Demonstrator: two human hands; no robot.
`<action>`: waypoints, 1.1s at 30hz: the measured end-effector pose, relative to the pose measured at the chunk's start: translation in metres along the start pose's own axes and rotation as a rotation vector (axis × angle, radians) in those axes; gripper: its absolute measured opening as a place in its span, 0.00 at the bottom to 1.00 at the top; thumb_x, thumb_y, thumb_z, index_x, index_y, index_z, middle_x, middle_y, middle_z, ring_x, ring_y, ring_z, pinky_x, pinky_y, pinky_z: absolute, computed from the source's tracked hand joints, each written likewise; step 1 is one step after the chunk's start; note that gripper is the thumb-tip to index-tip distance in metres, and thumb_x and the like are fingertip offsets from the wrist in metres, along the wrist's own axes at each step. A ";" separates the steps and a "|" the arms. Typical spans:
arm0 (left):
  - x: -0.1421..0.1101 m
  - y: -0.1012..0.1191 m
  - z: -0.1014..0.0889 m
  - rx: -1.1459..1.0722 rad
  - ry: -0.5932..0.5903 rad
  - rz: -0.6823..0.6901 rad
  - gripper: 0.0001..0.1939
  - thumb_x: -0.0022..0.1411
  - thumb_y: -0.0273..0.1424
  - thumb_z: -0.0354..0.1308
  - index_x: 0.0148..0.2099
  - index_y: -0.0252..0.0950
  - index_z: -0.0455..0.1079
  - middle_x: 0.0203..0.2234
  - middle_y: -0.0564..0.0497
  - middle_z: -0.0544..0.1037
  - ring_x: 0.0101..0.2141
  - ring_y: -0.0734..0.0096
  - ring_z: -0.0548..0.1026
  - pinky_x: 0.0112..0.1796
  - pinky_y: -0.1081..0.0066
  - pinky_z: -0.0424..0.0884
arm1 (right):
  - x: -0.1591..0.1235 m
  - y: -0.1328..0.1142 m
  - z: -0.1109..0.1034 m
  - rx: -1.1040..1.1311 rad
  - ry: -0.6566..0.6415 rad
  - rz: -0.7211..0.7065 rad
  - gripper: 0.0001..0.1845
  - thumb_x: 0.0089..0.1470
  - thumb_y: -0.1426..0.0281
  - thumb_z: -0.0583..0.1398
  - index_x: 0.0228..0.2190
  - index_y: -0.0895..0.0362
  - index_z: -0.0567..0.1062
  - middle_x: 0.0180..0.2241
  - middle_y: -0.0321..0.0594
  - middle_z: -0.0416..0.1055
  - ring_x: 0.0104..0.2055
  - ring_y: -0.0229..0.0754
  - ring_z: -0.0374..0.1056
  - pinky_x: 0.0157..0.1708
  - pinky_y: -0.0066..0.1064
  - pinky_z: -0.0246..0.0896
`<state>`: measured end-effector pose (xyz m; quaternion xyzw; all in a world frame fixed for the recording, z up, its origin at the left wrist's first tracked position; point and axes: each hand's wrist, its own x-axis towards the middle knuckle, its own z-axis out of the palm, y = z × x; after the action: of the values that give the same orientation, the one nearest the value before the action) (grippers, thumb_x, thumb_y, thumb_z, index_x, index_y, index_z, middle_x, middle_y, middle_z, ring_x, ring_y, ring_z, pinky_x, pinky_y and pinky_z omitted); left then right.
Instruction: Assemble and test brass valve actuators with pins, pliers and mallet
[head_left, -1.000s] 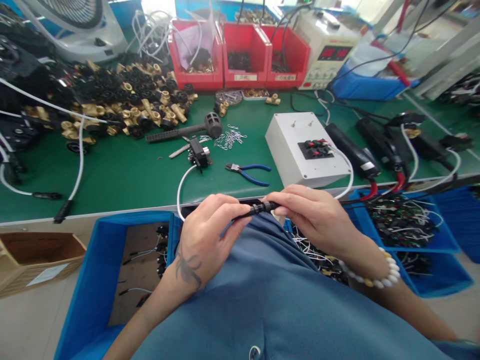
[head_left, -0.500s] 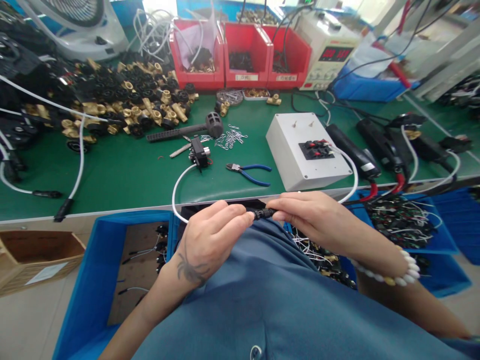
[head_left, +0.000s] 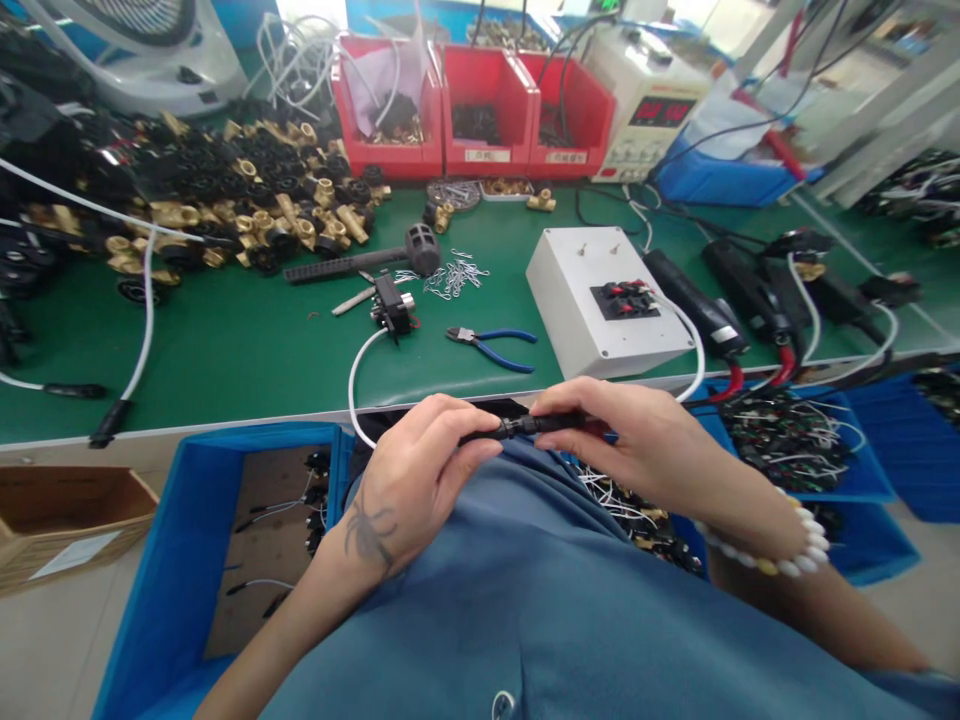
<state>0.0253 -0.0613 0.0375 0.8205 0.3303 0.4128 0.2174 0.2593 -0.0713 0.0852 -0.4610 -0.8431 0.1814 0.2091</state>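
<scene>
Both my hands meet over my lap, just in front of the bench edge. My left hand (head_left: 420,470) pinches one end of a small black cable connector (head_left: 517,427), and my right hand (head_left: 630,440) grips the other end. A white cable (head_left: 358,375) curves from my left hand up to a black part (head_left: 393,305) lying on the green mat. Another white cable (head_left: 694,345) runs from my right hand to the white test box (head_left: 570,300). Blue-handled pliers (head_left: 491,345) lie on the mat just beyond my hands.
Brass and black fittings (head_left: 247,215) are heaped at the back left. Three red bins (head_left: 480,110) and a power supply (head_left: 649,100) stand at the back. Blue crates (head_left: 172,560) sit below the bench edge, with wired parts (head_left: 787,440) on the right. A cardboard box (head_left: 67,515) stands far left.
My hands have stayed together on the connector and shifted only slightly; my fingers have changed their grip a little. The view has drifted a little.
</scene>
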 end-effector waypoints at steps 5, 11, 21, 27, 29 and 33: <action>0.001 0.002 -0.003 0.071 -0.052 -0.044 0.07 0.71 0.30 0.56 0.45 0.32 0.72 0.34 0.49 0.80 0.36 0.72 0.79 0.39 0.74 0.77 | 0.000 -0.003 0.002 -0.100 0.066 -0.050 0.07 0.66 0.69 0.59 0.41 0.56 0.77 0.37 0.38 0.80 0.37 0.39 0.77 0.38 0.27 0.70; 0.004 -0.001 -0.005 0.198 -0.048 0.129 0.07 0.72 0.31 0.55 0.43 0.33 0.72 0.32 0.48 0.79 0.33 0.70 0.77 0.35 0.73 0.76 | 0.003 -0.002 0.010 -0.210 0.076 -0.155 0.10 0.69 0.69 0.55 0.38 0.56 0.76 0.33 0.39 0.80 0.34 0.39 0.76 0.34 0.27 0.68; 0.006 0.004 -0.008 0.126 0.016 0.090 0.05 0.71 0.31 0.57 0.45 0.34 0.70 0.34 0.49 0.79 0.35 0.71 0.78 0.35 0.74 0.76 | 0.019 -0.005 -0.044 -0.070 0.209 0.025 0.22 0.65 0.54 0.61 0.53 0.55 0.74 0.43 0.41 0.79 0.43 0.41 0.76 0.46 0.32 0.72; -0.008 -0.008 0.007 0.161 -0.304 0.029 0.09 0.73 0.34 0.54 0.42 0.36 0.72 0.33 0.50 0.78 0.34 0.68 0.76 0.37 0.69 0.75 | 0.067 0.092 -0.074 -0.154 0.563 0.268 0.16 0.63 0.63 0.64 0.46 0.63 0.77 0.43 0.50 0.79 0.44 0.38 0.75 0.42 0.25 0.66; -0.015 -0.016 0.013 0.177 -0.465 -0.048 0.08 0.72 0.35 0.55 0.43 0.37 0.72 0.35 0.51 0.78 0.35 0.68 0.76 0.38 0.68 0.76 | 0.082 0.131 -0.076 -0.087 0.630 0.356 0.21 0.66 0.65 0.61 0.55 0.64 0.71 0.45 0.51 0.79 0.41 0.35 0.75 0.39 0.24 0.65; -0.013 -0.036 0.009 0.225 -0.311 -0.161 0.09 0.71 0.34 0.56 0.49 0.37 0.72 0.43 0.47 0.77 0.44 0.63 0.77 0.46 0.62 0.76 | 0.091 0.174 -0.062 -0.010 0.516 0.434 0.19 0.70 0.64 0.54 0.53 0.64 0.74 0.46 0.51 0.78 0.40 0.34 0.75 0.40 0.23 0.66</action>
<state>0.0140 -0.0471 0.0026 0.8644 0.4014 0.2228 0.2049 0.3690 0.1022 0.0683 -0.6614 -0.6456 0.0951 0.3699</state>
